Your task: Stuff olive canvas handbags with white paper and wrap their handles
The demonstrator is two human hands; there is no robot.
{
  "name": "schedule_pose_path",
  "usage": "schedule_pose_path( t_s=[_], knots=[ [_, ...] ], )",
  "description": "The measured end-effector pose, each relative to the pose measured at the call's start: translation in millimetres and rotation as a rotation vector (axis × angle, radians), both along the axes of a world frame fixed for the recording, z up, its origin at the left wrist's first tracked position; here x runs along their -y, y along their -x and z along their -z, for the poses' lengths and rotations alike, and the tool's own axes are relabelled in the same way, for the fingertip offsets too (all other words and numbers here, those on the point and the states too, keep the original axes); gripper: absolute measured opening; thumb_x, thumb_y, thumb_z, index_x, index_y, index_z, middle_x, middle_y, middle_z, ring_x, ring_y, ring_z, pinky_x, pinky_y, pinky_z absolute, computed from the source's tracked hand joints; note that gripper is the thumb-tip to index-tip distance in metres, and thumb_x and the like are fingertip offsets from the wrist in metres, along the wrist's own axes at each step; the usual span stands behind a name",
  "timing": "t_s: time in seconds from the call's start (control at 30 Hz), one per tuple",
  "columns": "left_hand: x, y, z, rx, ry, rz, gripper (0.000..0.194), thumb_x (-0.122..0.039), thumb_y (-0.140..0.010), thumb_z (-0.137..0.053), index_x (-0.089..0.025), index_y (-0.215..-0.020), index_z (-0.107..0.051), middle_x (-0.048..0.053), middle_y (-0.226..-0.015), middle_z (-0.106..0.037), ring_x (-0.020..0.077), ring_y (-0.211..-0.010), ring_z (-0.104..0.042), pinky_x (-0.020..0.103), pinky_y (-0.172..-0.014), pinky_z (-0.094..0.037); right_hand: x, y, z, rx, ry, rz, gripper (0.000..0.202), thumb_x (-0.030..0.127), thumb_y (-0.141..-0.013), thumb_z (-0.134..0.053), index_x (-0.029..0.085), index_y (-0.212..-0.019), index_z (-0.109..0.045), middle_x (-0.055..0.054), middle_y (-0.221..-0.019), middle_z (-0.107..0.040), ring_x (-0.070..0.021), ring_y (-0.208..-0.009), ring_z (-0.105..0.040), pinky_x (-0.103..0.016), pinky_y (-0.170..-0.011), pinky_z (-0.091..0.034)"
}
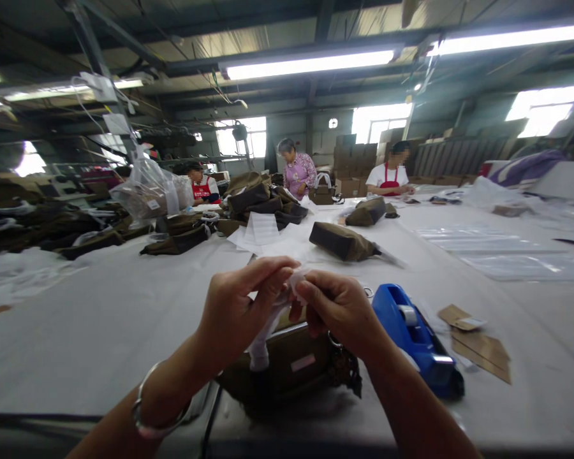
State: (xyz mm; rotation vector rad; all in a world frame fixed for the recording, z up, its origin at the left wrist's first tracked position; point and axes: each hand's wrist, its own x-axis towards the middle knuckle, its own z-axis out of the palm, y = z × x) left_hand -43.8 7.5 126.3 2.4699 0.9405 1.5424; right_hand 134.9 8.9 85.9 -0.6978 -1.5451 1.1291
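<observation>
Both of my hands meet above a dark olive bag (287, 363) that lies on the white table in front of me. My left hand (242, 306) is closed, thumb and fingers pinching white tissue paper (297, 280). From the other side my right hand (339, 306) pinches the same paper between thumb and bent fingers. A white wrapped strip (261, 347), seemingly the bag's handle, hangs below my left hand. The bag shows a zip, a small pale label (303, 363) and a metal ring at its right end.
Right of the bag stands a blue tape dispenser (406, 331), with brown card tags (481, 347) beyond it. Another olive bag (342, 241) and white paper sheets (263, 233) lie ahead. Clear plastic bags (502, 252) are at right. Bags are piled at left; several people work across the table.
</observation>
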Motion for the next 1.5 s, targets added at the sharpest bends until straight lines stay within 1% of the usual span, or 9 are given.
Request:
schedule_pose_path(
  t_s=[0.37, 0.57, 0.7, 0.83, 1.07, 1.2, 1.3, 1.4, 1.5],
  knots=[
    [-8, -3, -7.7, 0.118, 0.353, 0.149, 0.007, -0.024, -0.087, -0.075, -0.021, -0.092, -0.079, -0.003, -0.082, -0.08, 0.01, -0.068, -0.074, 0.011, -0.061, -0.057, 3, 1, -0.7, 0.033, -0.031, 0.079, 0.035, 0.047, -0.095, -0.063, 0.018, -0.077, -0.069, 0.001, -0.064, -0.071, -0.0047, -0.035, -0.052, -0.013, -0.033, -0.035],
    [-7, -8, -5.3, 0.183, 0.289, 0.12, 0.02, -0.018, -0.083, -0.078, -0.021, -0.103, -0.076, -0.002, -0.087, -0.081, 0.0125, -0.079, -0.078, 0.015, -0.076, -0.061, 1, 5, 4.2, 0.124, -0.591, 0.722, 0.019, 0.03, -0.087, -0.076, 0.023, -0.104, -0.068, 0.0, -0.091, -0.07, -0.0073, -0.056, -0.06, -0.019, -0.051, -0.049],
    [-5, -12, -2.8, 0.216, 0.263, 0.123, 0.023, -0.017, -0.083, -0.078, -0.021, -0.105, -0.075, -0.001, -0.09, -0.081, 0.0134, -0.082, -0.078, 0.017, -0.079, -0.062, 3, -4, -0.5, 0.286, -0.966, 0.691, 0.011, 0.015, -0.095, -0.064, 0.022, -0.099, -0.072, -0.004, -0.097, -0.069, -0.0117, -0.075, -0.065, -0.024, -0.067, -0.054],
    [-11, -12, 0.7, 0.383, 0.243, 0.085, 0.017, -0.019, -0.081, -0.081, -0.02, -0.097, -0.076, 0.001, -0.088, -0.081, 0.0151, -0.078, -0.078, 0.019, -0.073, -0.062, 3, -14, 4.1, 0.486, -1.095, 0.593, 0.016, 0.012, -0.098, -0.059, 0.02, -0.1, -0.073, -0.005, -0.092, -0.074, -0.0147, -0.078, -0.064, -0.027, -0.068, -0.053],
    [-30, -8, 14.9, 0.587, 0.336, 0.183, 0.019, -0.032, -0.087, -0.077, -0.02, -0.102, -0.072, 0.004, -0.095, -0.08, 0.0192, -0.089, -0.077, 0.027, -0.079, -0.062, -1, -21, 45.8, 0.493, -1.035, 0.615, 0.018, 0.009, -0.097, -0.059, 0.016, -0.104, -0.074, -0.007, -0.096, -0.076, -0.0174, -0.082, -0.068, -0.029, -0.067, -0.056],
    [-21, -9, 18.2, 0.221, 0.475, 0.15, 0.046, -0.053, -0.1, -0.049, -0.02, -0.127, -0.067, 0.012, -0.126, -0.073, 0.0257, -0.11, -0.073, 0.034, -0.087, -0.061, 5, -27, 68.8, 0.296, -0.915, 0.746, 0.028, 0.009, -0.095, -0.064, 0.023, -0.118, -0.072, -0.006, -0.102, -0.073, -0.0181, -0.088, -0.07, -0.032, -0.076, -0.06],
    [-11, -12, 17.7, -0.178, 0.51, 0.126, 0.047, -0.054, -0.102, -0.043, -0.021, -0.113, -0.075, 0.008, -0.11, -0.078, 0.0236, -0.1, -0.075, 0.028, -0.077, -0.061, 8, -30, 81.4, 0.299, -0.759, 0.856, 0.039, 0.025, -0.096, -0.067, 0.027, -0.134, -0.063, -0.01, -0.119, -0.071, -0.026, -0.111, -0.067, -0.044, -0.095, -0.058],
    [-5, -16, 20.0, -0.355, 0.359, 0.044, 0.038, -0.053, -0.097, -0.055, -0.024, -0.104, -0.078, 0.003, -0.084, -0.079, 0.0193, -0.072, -0.075, 0.023, -0.061, -0.056, 6, -32, 88.1, 0.407, -0.643, 0.733, 0.042, 0.034, -0.099, -0.06, 0.023, -0.14, -0.059, -0.011, -0.127, -0.071, -0.0281, -0.121, -0.065, -0.049, -0.106, -0.052],
    [-9, -16, 27.3, -0.409, 0.022, -0.184, 0.034, -0.051, -0.093, -0.064, -0.025, -0.11, -0.077, 0.005, -0.092, -0.08, 0.0211, -0.075, -0.074, 0.025, -0.063, -0.054, 6, -34, 91.0, 0.433, -0.559, 0.718, 0.039, 0.032, -0.099, -0.061, 0.024, -0.138, -0.06, -0.009, -0.128, -0.072, -0.0252, -0.119, -0.067, -0.044, -0.108, -0.052]
  ],
)
